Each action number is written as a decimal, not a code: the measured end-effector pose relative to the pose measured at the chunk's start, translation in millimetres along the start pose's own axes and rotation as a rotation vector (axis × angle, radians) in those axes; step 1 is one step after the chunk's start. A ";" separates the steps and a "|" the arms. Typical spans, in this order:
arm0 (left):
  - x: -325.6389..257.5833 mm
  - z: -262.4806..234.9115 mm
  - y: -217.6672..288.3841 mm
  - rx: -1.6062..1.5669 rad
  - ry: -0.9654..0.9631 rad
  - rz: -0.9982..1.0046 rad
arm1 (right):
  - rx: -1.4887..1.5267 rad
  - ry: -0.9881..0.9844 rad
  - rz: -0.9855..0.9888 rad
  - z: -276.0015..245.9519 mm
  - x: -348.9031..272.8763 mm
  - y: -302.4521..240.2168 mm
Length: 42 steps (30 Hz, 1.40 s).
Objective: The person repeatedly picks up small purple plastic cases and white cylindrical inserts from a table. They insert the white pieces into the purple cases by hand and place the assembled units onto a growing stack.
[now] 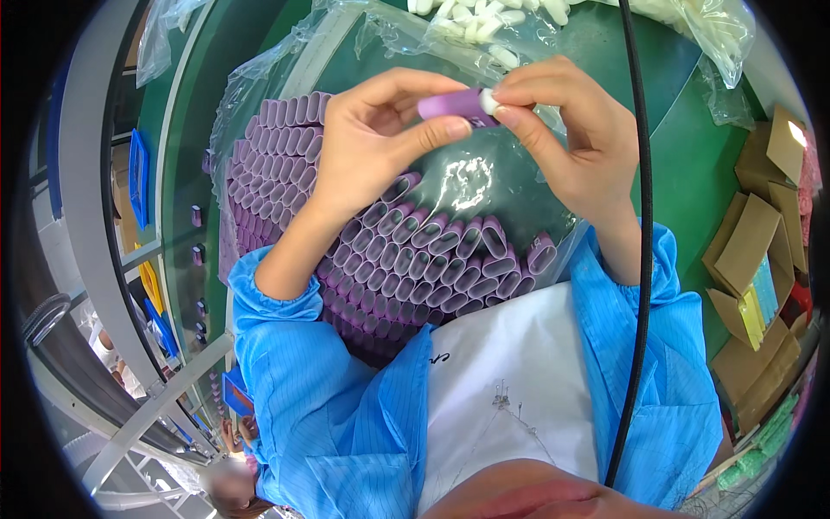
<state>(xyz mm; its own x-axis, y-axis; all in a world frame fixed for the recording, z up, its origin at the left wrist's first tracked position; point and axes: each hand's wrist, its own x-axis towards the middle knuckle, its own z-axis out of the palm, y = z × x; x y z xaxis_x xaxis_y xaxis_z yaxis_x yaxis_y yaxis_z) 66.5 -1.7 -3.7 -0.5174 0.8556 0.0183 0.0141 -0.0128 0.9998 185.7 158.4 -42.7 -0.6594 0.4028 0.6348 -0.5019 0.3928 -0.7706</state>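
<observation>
My left hand (372,143) grips a purple oval tube (454,105) between thumb and fingers, held above the bench. My right hand (575,138) pinches a small white plug (489,101) at the tube's right end, touching the tube. Below both hands lies a clear plastic bag (467,177) filled with several rows of the same purple hollow tubes (432,259), their open ends facing up. Both forearms wear blue sleeves.
A second clear bag of white plugs (484,22) lies at the top on the green bench (683,147). A black cable (641,259) hangs down on the right. Open cardboard boxes (752,259) stand at the right. A white sheet (510,381) covers my lap.
</observation>
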 end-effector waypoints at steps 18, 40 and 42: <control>-1.6 3.1 -17.0 -0.193 0.020 -0.006 | -0.176 0.080 -0.120 2.5 -10.6 -2.1; -7.8 -6.2 0.3 -0.237 0.160 -0.048 | -0.123 0.125 -0.064 7.8 -11.8 -8.0; -1.1 -50.7 18.3 0.077 0.296 0.003 | -0.212 0.166 -0.027 -15.2 -2.3 0.5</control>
<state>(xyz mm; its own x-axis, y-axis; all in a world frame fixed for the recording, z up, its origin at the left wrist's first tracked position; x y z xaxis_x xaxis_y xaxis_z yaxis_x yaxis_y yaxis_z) 23.9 -29.1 14.8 -0.7440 0.6674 0.0333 0.0750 0.0338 0.9966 195.5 170.2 -43.6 -0.5380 0.5128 0.6690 -0.3784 0.5623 -0.7353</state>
